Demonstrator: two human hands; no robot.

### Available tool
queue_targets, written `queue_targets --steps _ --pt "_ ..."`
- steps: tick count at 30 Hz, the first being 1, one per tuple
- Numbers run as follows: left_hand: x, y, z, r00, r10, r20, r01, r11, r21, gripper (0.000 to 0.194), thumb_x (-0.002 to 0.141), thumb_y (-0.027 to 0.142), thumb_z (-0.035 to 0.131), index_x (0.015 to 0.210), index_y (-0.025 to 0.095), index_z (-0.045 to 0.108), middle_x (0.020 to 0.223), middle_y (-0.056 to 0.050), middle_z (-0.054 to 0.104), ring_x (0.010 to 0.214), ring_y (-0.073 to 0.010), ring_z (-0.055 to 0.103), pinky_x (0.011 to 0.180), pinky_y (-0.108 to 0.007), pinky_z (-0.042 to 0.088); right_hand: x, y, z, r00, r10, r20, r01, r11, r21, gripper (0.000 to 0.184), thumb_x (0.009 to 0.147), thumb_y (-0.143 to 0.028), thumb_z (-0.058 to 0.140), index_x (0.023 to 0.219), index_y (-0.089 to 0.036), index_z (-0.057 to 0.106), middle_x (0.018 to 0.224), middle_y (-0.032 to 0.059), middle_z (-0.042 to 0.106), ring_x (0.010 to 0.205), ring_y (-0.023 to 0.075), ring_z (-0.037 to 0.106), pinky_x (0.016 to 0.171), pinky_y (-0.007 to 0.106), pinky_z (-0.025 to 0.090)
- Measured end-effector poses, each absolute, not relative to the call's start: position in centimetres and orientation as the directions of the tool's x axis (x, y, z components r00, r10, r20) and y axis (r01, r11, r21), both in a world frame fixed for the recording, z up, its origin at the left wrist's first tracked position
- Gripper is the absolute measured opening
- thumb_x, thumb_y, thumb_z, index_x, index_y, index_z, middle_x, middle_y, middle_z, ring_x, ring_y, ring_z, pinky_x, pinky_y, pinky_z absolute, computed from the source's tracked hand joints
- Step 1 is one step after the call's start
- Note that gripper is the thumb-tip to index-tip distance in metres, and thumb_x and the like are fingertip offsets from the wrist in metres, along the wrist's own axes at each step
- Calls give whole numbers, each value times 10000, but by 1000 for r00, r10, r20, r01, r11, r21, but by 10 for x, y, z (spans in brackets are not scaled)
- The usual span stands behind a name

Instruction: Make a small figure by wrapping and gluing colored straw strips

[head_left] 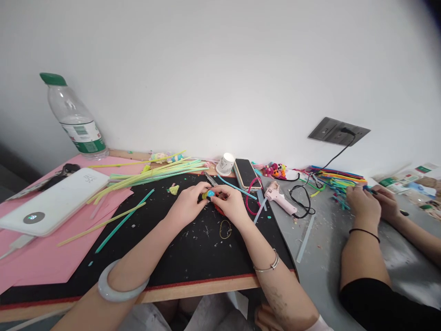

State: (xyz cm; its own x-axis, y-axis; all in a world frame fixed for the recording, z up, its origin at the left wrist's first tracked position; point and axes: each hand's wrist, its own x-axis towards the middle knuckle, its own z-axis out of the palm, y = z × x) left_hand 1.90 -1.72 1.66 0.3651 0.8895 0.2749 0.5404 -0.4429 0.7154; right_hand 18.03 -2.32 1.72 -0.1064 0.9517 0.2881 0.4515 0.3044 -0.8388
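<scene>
Over the black mat (193, 257), my left hand (188, 202) and my right hand (230, 203) meet with fingertips closed around a small blue and yellow fuzzy piece (210, 194), which looks like coiled pipe cleaner. My fingers cover part of it. Just behind and beneath the hands lies a pair of scissors (210, 178), its red handle partly hidden. A tan rubber band (225, 229) rests below my right hand. To the left of my left hand sits a small yellow-green fuzzy piece (173, 189).
Yellow and green pipe cleaners (155, 174) spread leftward near a white power bank (57, 200) and bottle (77, 115). A paper cup (225, 164), phone (247, 174) and corded pink glue gun (280, 198) stand right. A co-worker's hands (365, 202) work farther right.
</scene>
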Motion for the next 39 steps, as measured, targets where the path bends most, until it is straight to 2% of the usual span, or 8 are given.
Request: queue_targets --steps 5,11,14,19,24,29,35,39 --pt "17 -13 13 232 936 265 531 -350 772 325 747 238 532 1071 262 511 953 -15 697 806 -203 643 802 -354 459 182 -24 20 -43 916 399 519 362 -775 192 723 -211 607 896 -172 680 839 43 665 575 107 503 572 240 433" --pt "16 -11 11 37 955 293 410 -282 867 357 769 317 534 1102 237 436 979 -61 658 881 -200 638 805 -355 477 184 -23 18 -2 943 333 513 287 -809 192 699 -196 602 875 -168 671 698 5 625 514 94 465 526 223 410" --pt "17 -11 12 83 957 276 342 -288 895 360 795 328 499 1128 240 395 967 -53 632 863 -182 636 742 -311 496 183 -22 15 -4 950 312 477 276 -835 197 699 -199 593 879 -168 666 673 0 603 515 96 470 511 217 402" --pt "17 -9 8 190 952 239 359 -293 886 191 837 313 401 935 236 545 1008 -30 632 846 -171 624 763 -315 486 183 -22 16 -14 955 296 437 272 -857 213 695 -184 590 892 -164 670 680 1 590 506 88 462 498 211 396" --pt "21 -10 9 238 939 249 314 -317 895 236 789 371 501 920 214 619 1011 -54 634 925 -198 592 767 -303 484 182 -25 19 -62 950 307 417 304 -856 231 709 -172 586 921 -167 678 682 3 594 513 87 461 494 209 394" --pt "22 -12 8 273 941 199 277 -275 921 267 776 420 523 892 204 628 952 -44 650 838 -186 599 735 -300 481 182 -26 18 -109 947 302 410 320 -854 267 714 -168 586 964 -167 682 709 13 624 528 89 476 514 214 411" --pt "20 -10 9 256 952 171 239 -234 942 273 785 431 519 885 196 615 854 -29 654 779 -182 603 709 -294 467 183 -24 20 -120 965 231 295 257 -920 643 682 -140 597 1309 -185 463 762 -5 645 497 63 433 517 201 421" --pt "17 -8 8 194 970 146 235 -190 953 317 773 476 526 911 202 605 867 -31 666 774 -193 619 683 -299 472 186 -22 23 -32 973 227 257 227 -939 768 682 -163 608 1394 -202 323 804 4 665 498 66 447 510 203 433"
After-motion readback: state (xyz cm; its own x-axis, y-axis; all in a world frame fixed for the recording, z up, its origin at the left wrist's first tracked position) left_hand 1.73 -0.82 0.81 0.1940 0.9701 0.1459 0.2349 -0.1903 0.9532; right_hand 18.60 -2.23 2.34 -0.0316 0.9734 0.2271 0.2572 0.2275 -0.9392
